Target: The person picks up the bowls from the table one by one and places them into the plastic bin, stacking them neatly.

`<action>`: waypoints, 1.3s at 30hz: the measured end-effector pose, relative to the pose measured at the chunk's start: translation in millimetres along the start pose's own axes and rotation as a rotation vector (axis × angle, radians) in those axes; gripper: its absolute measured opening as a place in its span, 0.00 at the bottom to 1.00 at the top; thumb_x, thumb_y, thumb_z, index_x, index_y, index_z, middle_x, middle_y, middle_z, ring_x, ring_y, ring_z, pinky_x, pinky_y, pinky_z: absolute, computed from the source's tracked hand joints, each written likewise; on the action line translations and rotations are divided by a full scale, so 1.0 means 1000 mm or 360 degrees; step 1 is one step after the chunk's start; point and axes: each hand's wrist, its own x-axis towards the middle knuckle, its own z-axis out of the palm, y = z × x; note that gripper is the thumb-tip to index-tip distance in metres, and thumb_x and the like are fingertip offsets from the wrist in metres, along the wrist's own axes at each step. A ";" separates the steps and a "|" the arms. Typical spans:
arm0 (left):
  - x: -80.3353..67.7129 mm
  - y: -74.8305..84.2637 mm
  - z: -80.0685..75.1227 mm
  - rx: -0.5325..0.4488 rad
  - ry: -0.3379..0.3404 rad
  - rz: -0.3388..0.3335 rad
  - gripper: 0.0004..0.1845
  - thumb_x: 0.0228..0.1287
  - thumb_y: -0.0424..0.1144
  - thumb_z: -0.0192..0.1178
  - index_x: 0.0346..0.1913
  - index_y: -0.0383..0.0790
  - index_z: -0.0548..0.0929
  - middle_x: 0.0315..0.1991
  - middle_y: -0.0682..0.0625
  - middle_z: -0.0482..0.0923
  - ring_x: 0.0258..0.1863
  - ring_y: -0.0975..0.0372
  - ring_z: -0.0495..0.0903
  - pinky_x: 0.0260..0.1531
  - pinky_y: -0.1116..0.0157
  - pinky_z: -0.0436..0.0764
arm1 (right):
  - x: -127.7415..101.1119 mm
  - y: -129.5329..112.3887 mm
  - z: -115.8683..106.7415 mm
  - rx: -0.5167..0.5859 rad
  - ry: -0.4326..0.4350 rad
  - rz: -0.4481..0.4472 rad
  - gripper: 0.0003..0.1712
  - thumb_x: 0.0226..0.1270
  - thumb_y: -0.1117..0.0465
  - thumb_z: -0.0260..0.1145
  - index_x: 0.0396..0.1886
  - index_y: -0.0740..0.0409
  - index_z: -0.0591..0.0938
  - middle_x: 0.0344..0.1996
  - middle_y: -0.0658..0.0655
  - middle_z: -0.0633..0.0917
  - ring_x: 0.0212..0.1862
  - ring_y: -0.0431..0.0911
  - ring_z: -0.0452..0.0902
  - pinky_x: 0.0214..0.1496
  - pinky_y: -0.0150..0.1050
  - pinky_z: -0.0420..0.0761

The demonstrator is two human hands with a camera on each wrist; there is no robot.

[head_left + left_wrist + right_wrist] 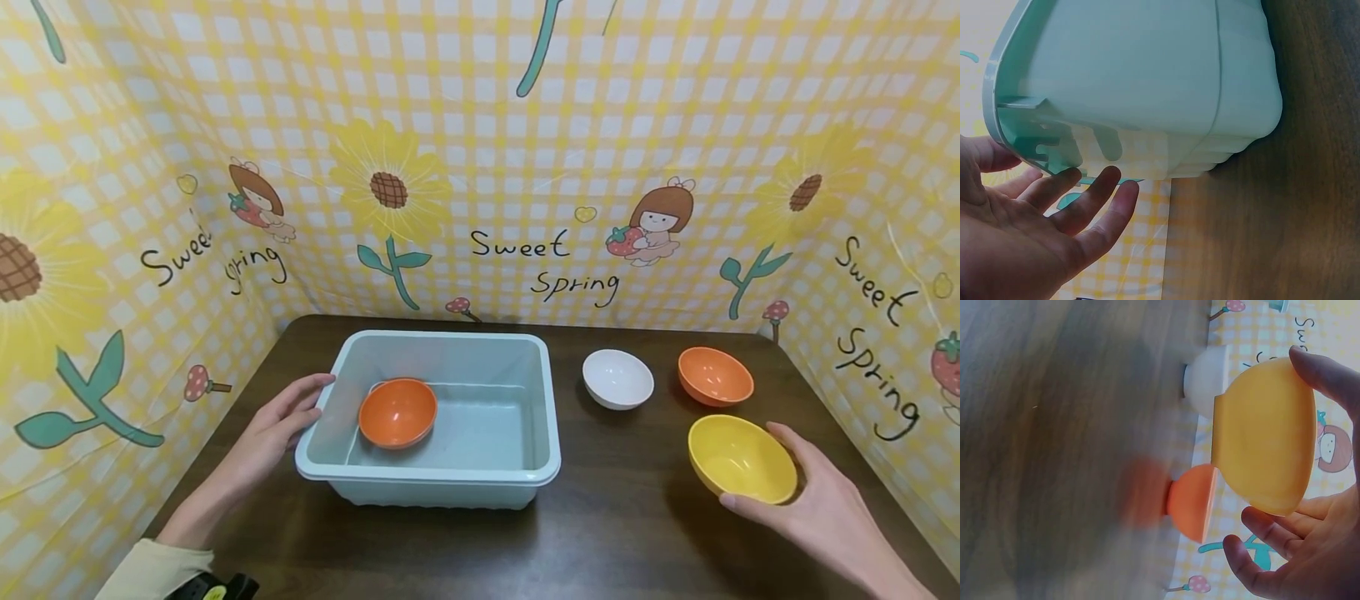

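In the head view my right hand (832,500) grips a yellow bowl (742,458) by its right side, thumb at the near rim and fingers at the far one. The right wrist view shows this yellow bowl (1266,437) raised off the table, its opening up. My left hand (273,425) rests at the left rim of a pale blue-green plastic basin (543,417). In the left wrist view its fingers spread loosely beside the basin's end wall (1129,69). An orange bowl (397,412) sits inside the basin toward the left, a sliver of white rim showing behind it.
To the right of the basin, a white bowl (618,379) stands on the dark wooden table (600,517). Another orange bowl (715,377) is farther right, just beyond the yellow one. Yellow checked cloth (510,167) surrounds the table at the back and sides.
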 end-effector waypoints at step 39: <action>0.001 -0.001 0.000 -0.0069 -0.0001 -0.0007 0.27 0.87 0.40 0.46 0.80 0.35 0.60 0.79 0.31 0.58 0.61 0.63 0.79 0.47 0.62 0.83 | 0.029 -0.070 -0.017 0.0101 0.0018 -0.0283 0.68 0.43 0.39 0.89 0.80 0.57 0.65 0.68 0.67 0.75 0.61 0.66 0.73 0.51 0.67 0.72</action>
